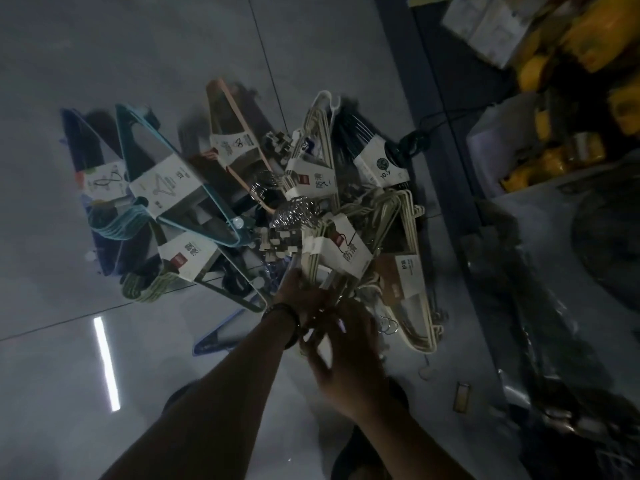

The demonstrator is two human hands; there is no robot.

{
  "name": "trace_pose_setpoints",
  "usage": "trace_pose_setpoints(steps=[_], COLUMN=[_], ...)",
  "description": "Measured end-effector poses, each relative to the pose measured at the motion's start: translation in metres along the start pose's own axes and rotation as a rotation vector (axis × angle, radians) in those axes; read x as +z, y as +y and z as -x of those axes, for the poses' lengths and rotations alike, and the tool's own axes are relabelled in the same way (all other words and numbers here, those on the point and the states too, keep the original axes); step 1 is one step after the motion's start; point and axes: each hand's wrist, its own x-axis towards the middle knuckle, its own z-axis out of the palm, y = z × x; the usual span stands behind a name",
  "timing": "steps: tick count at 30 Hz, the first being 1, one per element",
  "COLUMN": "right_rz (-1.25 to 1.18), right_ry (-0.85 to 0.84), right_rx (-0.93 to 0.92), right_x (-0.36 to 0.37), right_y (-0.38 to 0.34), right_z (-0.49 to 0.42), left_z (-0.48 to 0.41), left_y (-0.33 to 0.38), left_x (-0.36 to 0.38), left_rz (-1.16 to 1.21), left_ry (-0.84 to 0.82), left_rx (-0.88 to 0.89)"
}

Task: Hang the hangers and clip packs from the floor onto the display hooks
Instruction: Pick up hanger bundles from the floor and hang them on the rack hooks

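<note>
Left hand [300, 300] grips cream hanger bundle [341, 252], right hand [349, 358] at its five o'clock, grip I cannot tell

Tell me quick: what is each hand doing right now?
Left hand: grips the cream hanger pack, as far as shows.
Right hand: cannot be told; its fingers are dark and blurred.

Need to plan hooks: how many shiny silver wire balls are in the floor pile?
2: larger ball at the hanger pile's centre; smaller ball just up-left of it. Others may be buried.
</note>
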Motion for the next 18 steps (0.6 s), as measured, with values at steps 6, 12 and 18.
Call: trace_pose_setpoints(steps=[6,12,18], right_rz=[-0.086,-0.12,-0.485], right_ry=[0.223,0.014,-0.249], right_rx=[0.134,0.1,0.086], right_x=[-0.105,-0.25,-0.438], right_y=[0.022,-0.021,-0.11], right_z=[-0.019,-0.046,0.005], left_z=[0.056,0.192,0.384], left_y=[0.033,0.131,0.273], left_x=[-0.032,-0.081,-0.071], left_rz=[-0.605,-1.079,-1.496], left_ry=[0.176,0.134,0.071], left_rx=[0.267,0.42,0.615])
